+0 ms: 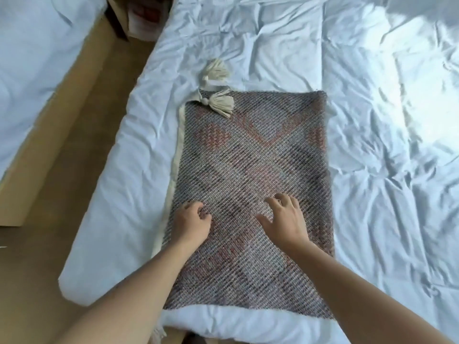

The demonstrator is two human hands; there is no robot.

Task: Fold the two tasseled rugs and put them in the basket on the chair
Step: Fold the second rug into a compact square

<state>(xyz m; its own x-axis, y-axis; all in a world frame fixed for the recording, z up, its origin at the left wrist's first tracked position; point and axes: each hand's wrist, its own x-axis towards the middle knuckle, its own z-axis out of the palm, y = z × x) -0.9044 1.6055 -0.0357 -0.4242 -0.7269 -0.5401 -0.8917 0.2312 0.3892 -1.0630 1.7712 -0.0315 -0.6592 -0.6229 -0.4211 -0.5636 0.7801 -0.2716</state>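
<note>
A woven grey and rust-red rug (250,155) lies folded flat on the white bed, with a cream edge band along its left side. Two cream tassels sit at its far left corner: one tassel (221,102) rests on the rug, the other tassel (215,70) lies on the duvet beyond it. My left hand (191,222) rests on the rug's near left part with fingers curled and nothing in them. My right hand (285,219) lies on the rug beside it, fingers spread. Neither the second rug, the basket nor the chair is in view.
The crumpled white duvet (372,120) covers the bed to the right and beyond the rug. A tan floor strip (82,135) runs along the left, with another white bed (32,45) past it. A dark-legged piece of furniture (139,18) stands at the top.
</note>
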